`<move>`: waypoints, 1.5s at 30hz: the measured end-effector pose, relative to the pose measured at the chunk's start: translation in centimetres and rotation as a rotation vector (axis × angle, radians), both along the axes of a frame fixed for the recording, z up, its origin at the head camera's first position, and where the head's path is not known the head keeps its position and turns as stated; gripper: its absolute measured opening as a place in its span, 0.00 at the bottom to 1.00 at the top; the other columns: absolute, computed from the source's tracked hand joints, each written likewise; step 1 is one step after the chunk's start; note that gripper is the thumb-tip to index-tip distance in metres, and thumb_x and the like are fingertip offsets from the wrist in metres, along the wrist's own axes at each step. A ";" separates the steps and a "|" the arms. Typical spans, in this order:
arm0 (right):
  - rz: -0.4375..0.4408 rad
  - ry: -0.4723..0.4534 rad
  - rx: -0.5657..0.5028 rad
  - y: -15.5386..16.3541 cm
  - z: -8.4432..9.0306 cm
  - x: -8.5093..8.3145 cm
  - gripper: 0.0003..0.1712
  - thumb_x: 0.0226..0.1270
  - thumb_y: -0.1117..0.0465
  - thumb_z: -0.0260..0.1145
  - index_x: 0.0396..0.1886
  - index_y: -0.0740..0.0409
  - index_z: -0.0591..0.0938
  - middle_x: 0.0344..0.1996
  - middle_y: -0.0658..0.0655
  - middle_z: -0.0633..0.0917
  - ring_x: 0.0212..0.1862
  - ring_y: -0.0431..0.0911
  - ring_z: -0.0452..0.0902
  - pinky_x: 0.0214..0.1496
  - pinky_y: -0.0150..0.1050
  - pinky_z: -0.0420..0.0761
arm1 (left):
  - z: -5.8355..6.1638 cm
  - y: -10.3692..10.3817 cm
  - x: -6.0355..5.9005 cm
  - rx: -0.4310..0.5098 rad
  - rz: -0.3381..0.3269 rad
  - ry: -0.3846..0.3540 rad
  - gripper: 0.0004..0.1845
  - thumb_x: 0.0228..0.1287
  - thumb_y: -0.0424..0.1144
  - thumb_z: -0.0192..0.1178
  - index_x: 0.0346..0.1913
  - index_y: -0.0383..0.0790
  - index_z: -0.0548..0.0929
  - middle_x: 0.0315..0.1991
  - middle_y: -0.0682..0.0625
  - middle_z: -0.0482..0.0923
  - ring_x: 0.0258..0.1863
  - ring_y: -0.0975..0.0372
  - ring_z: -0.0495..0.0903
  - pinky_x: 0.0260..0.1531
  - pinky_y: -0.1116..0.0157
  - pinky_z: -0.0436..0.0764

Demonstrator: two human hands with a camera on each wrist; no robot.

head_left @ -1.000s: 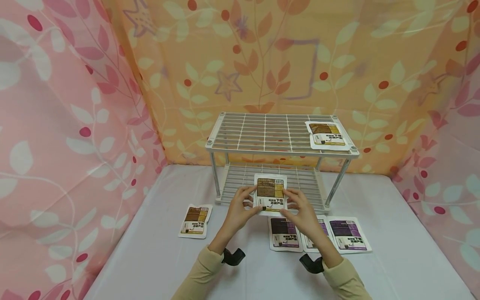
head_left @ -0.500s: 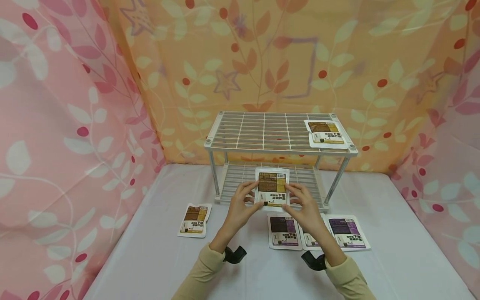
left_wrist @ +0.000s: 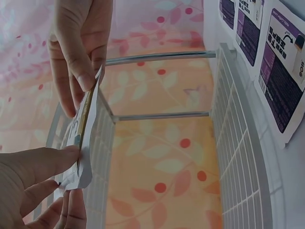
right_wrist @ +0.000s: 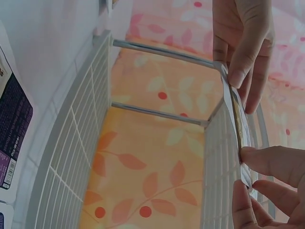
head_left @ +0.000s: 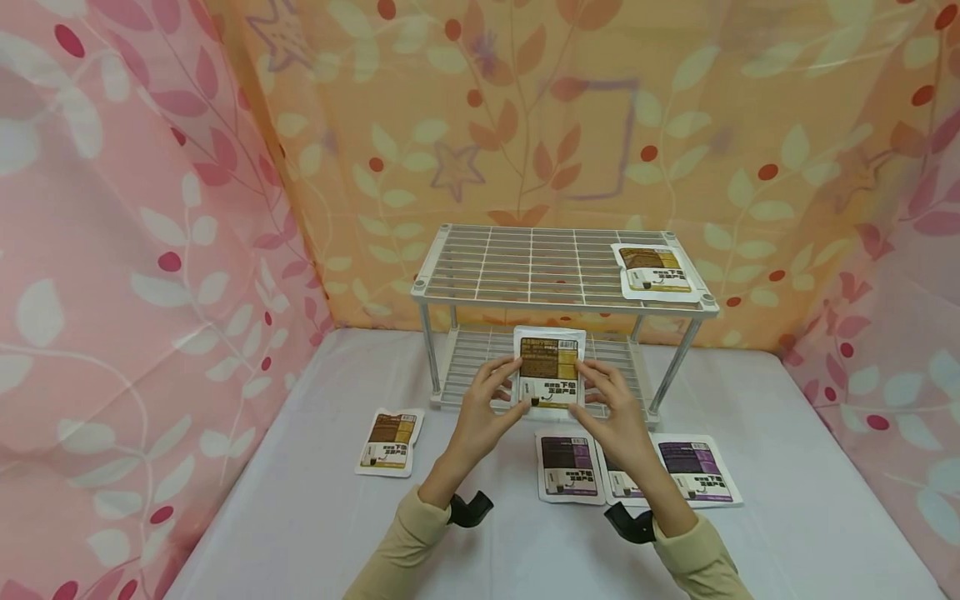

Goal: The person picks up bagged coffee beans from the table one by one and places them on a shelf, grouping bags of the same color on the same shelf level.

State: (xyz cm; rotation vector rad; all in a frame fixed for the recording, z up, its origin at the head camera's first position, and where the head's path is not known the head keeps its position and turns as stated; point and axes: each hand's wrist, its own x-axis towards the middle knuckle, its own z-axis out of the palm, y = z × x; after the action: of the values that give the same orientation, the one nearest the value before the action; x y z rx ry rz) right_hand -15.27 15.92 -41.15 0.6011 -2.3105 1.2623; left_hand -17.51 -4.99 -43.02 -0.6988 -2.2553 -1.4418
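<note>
Held up between both hands is a white packet with a brown and yellow label [head_left: 550,371], in front of the wire rack. My left hand [head_left: 483,408] pinches its left edge, thumb on the near face and fingers behind. On its right edge my right hand [head_left: 611,408] grips in the same way. The left wrist view shows the packet [left_wrist: 85,136] nearly edge-on between the thumb and fingers of each hand. In the right wrist view, too, the packet [right_wrist: 238,124] appears edge-on.
The two-tier white wire rack [head_left: 517,267] stands at the back, with a brown-label packet [head_left: 655,272] on its top right. Another brown-label packet [head_left: 390,442] lies on the table at left. Several purple-label packets [head_left: 572,468] lie in a row front right, one partly behind the right forearm.
Both hands have raised the held packet slightly, up the view and a little to the right. The rack and the other packets stay where they were.
</note>
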 end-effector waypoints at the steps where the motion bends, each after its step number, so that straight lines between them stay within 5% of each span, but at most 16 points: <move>1: -0.006 0.010 0.007 0.2 -0.3 -0.3 0.36 0.51 0.72 0.70 0.63 0.61 0.71 0.59 0.63 0.69 0.47 0.54 0.73 0.42 0.48 0.81 | 0.1 0.0 0.0 -0.010 0.001 0.012 0.33 0.53 0.32 0.67 0.64 0.43 0.71 0.63 0.47 0.65 0.43 0.58 0.74 0.38 0.61 0.81; 7: -0.028 0.075 0.029 0.3 -0.2 -0.5 0.39 0.49 0.72 0.72 0.63 0.57 0.71 0.62 0.62 0.69 0.47 0.51 0.73 0.39 0.35 0.81 | 0.8 0.1 0.1 -0.040 0.002 0.076 0.36 0.51 0.29 0.67 0.65 0.43 0.68 0.64 0.46 0.63 0.44 0.58 0.73 0.38 0.62 0.81; 15: -0.025 0.139 0.040 0.2 0.8 -0.5 0.39 0.47 0.74 0.72 0.63 0.59 0.71 0.65 0.58 0.68 0.47 0.48 0.75 0.41 0.38 0.81 | 1.9 0.3 0.2 -0.089 0.020 0.128 0.41 0.49 0.27 0.68 0.68 0.41 0.63 0.66 0.44 0.59 0.47 0.58 0.73 0.41 0.63 0.79; 20: -0.027 0.178 0.038 0.3 1.4 -0.6 0.38 0.47 0.74 0.72 0.62 0.61 0.72 0.65 0.58 0.68 0.42 0.48 0.77 0.42 0.25 0.77 | 2.6 0.3 0.2 -0.113 0.013 0.140 0.42 0.48 0.27 0.69 0.68 0.38 0.63 0.67 0.42 0.57 0.48 0.57 0.73 0.42 0.65 0.78; 23: -0.026 0.195 0.044 0.3 1.7 -0.7 0.39 0.46 0.74 0.72 0.62 0.62 0.72 0.66 0.59 0.67 0.45 0.50 0.77 0.44 0.20 0.74 | 3.1 0.3 0.2 -0.122 0.014 0.149 0.41 0.47 0.27 0.69 0.67 0.37 0.64 0.67 0.41 0.56 0.47 0.56 0.73 0.42 0.64 0.78; 29: -0.014 0.219 0.050 0.5 2.2 -0.7 0.38 0.46 0.75 0.72 0.61 0.64 0.72 0.67 0.59 0.64 0.57 0.53 0.71 0.46 0.26 0.77 | 3.7 0.3 0.0 -0.110 0.002 0.187 0.39 0.47 0.25 0.69 0.65 0.34 0.66 0.67 0.39 0.56 0.49 0.54 0.72 0.44 0.61 0.79; 34: 0.006 0.253 0.073 0.6 2.7 -0.9 0.37 0.46 0.75 0.72 0.60 0.65 0.73 0.67 0.60 0.64 0.59 0.55 0.69 0.53 0.19 0.69 | 4.2 0.3 -0.1 -0.134 0.027 0.225 0.35 0.50 0.26 0.67 0.64 0.35 0.69 0.66 0.42 0.59 0.52 0.55 0.70 0.44 0.63 0.78; 37: 0.007 0.286 0.100 0.7 2.9 -1.0 0.36 0.45 0.75 0.72 0.59 0.65 0.74 0.66 0.61 0.66 0.56 0.54 0.71 0.55 0.23 0.69 | 4.4 0.2 -0.2 -0.141 0.028 0.240 0.32 0.52 0.26 0.66 0.62 0.34 0.70 0.65 0.45 0.61 0.56 0.56 0.68 0.46 0.64 0.77; 45: 0.002 0.363 0.139 0.7 3.4 -1.7 0.31 0.45 0.75 0.72 0.54 0.68 0.77 0.61 0.65 0.71 0.54 0.56 0.70 0.50 0.53 0.74 | 4.9 0.3 -0.5 -0.148 0.023 0.304 0.26 0.56 0.28 0.63 0.60 0.33 0.73 0.62 0.44 0.67 0.60 0.56 0.68 0.55 0.66 0.74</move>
State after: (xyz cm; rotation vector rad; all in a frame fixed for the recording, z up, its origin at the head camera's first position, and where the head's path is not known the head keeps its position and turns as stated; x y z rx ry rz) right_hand -16.95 16.66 -37.78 0.8070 -2.1012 0.9093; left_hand -18.00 -4.67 -38.09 -0.8701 -2.1364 -1.0819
